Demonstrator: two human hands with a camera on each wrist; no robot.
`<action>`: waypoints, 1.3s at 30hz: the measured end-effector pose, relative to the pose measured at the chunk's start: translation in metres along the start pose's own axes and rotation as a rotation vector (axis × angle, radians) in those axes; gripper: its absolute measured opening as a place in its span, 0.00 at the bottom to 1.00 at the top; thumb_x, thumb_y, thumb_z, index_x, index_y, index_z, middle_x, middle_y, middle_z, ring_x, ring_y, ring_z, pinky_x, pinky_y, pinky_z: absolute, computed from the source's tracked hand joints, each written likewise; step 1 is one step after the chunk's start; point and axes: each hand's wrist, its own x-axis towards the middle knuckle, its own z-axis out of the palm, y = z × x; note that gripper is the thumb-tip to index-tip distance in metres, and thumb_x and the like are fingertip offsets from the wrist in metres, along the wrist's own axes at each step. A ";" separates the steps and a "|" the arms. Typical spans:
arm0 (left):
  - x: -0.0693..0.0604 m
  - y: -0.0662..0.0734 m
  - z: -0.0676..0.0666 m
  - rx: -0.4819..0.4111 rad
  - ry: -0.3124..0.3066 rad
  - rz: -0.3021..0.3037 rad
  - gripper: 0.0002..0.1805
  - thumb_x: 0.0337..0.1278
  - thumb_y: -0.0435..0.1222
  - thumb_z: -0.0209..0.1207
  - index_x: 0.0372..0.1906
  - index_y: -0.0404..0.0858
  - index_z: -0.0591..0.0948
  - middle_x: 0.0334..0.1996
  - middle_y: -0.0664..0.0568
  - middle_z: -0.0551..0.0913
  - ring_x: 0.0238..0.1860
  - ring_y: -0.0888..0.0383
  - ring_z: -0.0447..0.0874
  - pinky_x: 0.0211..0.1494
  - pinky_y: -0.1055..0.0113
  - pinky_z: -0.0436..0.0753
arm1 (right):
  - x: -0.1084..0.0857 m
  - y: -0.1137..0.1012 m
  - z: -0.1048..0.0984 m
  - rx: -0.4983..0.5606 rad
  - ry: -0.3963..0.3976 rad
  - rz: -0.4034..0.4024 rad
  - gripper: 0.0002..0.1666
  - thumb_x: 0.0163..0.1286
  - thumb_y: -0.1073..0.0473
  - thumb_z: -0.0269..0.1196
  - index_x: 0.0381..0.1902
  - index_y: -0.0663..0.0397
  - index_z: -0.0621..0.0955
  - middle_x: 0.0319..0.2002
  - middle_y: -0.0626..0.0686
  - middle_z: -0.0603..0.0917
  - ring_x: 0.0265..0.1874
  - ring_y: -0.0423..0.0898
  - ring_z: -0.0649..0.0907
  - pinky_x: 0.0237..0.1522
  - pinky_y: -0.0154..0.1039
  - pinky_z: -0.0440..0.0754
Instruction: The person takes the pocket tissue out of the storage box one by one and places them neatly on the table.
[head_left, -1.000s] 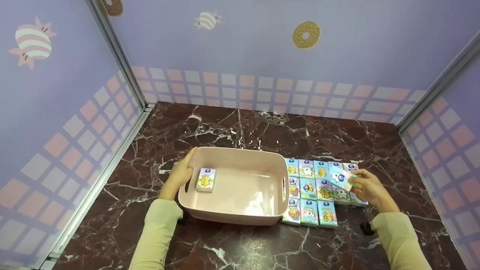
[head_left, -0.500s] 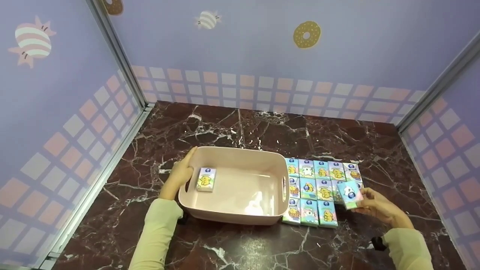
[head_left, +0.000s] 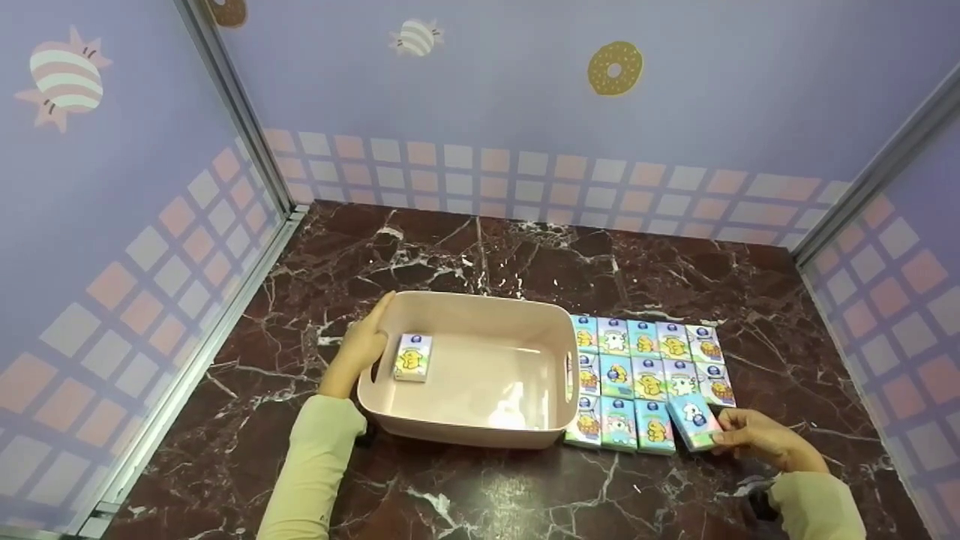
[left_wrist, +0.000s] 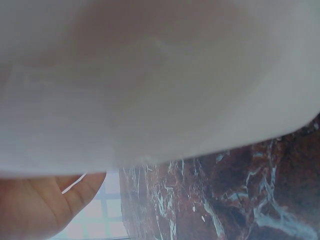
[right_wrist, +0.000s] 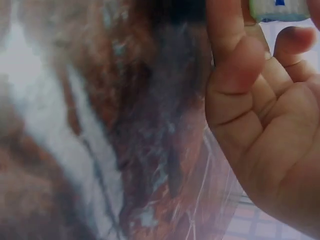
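A small tissue pack (head_left: pixel 693 421) in blue, pink and green is pinched between the thumb and fingers of my right hand (head_left: pixel 757 436). It sits slightly tilted at the near right end of a block of similar packs (head_left: pixel 649 379). In the right wrist view only the end of a pack (right_wrist: pixel 281 11) shows above the curled fingers. My left hand (head_left: pixel 361 349) holds the left end of a pale pink plastic bin (head_left: pixel 480 298) by its rim. One tissue pack (head_left: pixel 412 358) lies inside, near the left wall. The bin's wall hides part of that hand in the left wrist view.
Dark red marbled tabletop (head_left: pixel 450 251) surrounds the bin. The packs stand in rows against the bin's right side. Patterned purple panels (head_left: pixel 495 90) enclose the back and both sides, with metal framing (head_left: pixel 244 112) at the corners.
My right hand has brought the tissue pack down from above the block to its near right end. The left hand and the bin have stayed in place.
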 end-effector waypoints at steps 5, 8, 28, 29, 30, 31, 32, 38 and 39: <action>0.000 0.000 -0.001 0.011 0.011 0.008 0.38 0.44 0.25 0.43 0.67 0.47 0.56 0.51 0.33 0.73 0.32 0.43 0.71 0.40 0.49 0.70 | -0.003 0.004 -0.002 -0.026 -0.035 -0.014 0.17 0.62 0.68 0.50 0.19 0.45 0.61 0.24 0.39 0.78 0.30 0.40 0.81 0.27 0.33 0.67; 0.000 0.001 -0.001 0.010 0.016 0.014 0.38 0.44 0.25 0.43 0.67 0.46 0.56 0.50 0.32 0.74 0.33 0.43 0.72 0.41 0.49 0.70 | -0.005 0.005 -0.001 -0.024 -0.019 0.008 0.17 0.63 0.67 0.50 0.18 0.45 0.62 0.24 0.40 0.79 0.30 0.41 0.81 0.27 0.32 0.69; -0.002 0.001 0.001 -0.001 0.010 0.001 0.38 0.45 0.26 0.43 0.67 0.47 0.56 0.54 0.34 0.71 0.47 0.36 0.73 0.50 0.44 0.67 | 0.004 0.004 0.016 -0.133 0.076 0.222 0.10 0.62 0.53 0.54 0.22 0.46 0.72 0.26 0.50 0.84 0.24 0.40 0.82 0.25 0.33 0.77; -0.002 0.002 0.001 -0.001 0.014 0.005 0.38 0.45 0.26 0.43 0.67 0.47 0.56 0.53 0.34 0.72 0.47 0.36 0.73 0.50 0.44 0.68 | 0.004 0.004 0.016 -0.136 0.076 0.229 0.10 0.62 0.52 0.54 0.23 0.46 0.72 0.26 0.51 0.84 0.24 0.40 0.82 0.25 0.33 0.77; -0.001 0.002 0.000 0.000 0.017 0.008 0.38 0.44 0.26 0.43 0.67 0.47 0.56 0.53 0.33 0.71 0.46 0.36 0.74 0.50 0.44 0.68 | 0.004 0.004 0.017 -0.141 0.077 0.232 0.10 0.62 0.52 0.54 0.24 0.46 0.72 0.26 0.51 0.84 0.24 0.41 0.82 0.25 0.33 0.77; -0.001 0.001 0.000 0.001 0.020 0.010 0.38 0.44 0.26 0.43 0.67 0.47 0.56 0.53 0.33 0.72 0.45 0.37 0.74 0.50 0.44 0.68 | 0.004 0.003 0.017 -0.144 0.079 0.236 0.10 0.62 0.52 0.54 0.23 0.47 0.72 0.26 0.51 0.84 0.23 0.40 0.82 0.25 0.33 0.77; -0.001 0.001 0.000 0.001 0.023 0.011 0.38 0.44 0.26 0.43 0.67 0.47 0.56 0.53 0.33 0.72 0.45 0.37 0.74 0.49 0.44 0.68 | 0.004 0.003 0.017 -0.144 0.085 0.240 0.10 0.62 0.51 0.54 0.24 0.47 0.72 0.25 0.51 0.84 0.23 0.40 0.82 0.24 0.32 0.77; -0.002 0.001 0.000 -0.001 0.018 0.003 0.38 0.44 0.26 0.43 0.67 0.47 0.56 0.54 0.34 0.71 0.46 0.36 0.73 0.50 0.44 0.68 | 0.004 -0.002 0.019 -0.157 0.094 0.258 0.10 0.61 0.52 0.55 0.24 0.49 0.74 0.21 0.50 0.84 0.20 0.40 0.82 0.20 0.31 0.76; -0.001 0.001 0.000 -0.001 0.015 0.001 0.38 0.44 0.26 0.43 0.67 0.47 0.56 0.54 0.34 0.71 0.45 0.37 0.73 0.49 0.44 0.68 | 0.004 -0.004 0.019 -0.166 0.093 0.258 0.11 0.61 0.52 0.55 0.23 0.49 0.74 0.20 0.50 0.84 0.19 0.39 0.81 0.19 0.30 0.75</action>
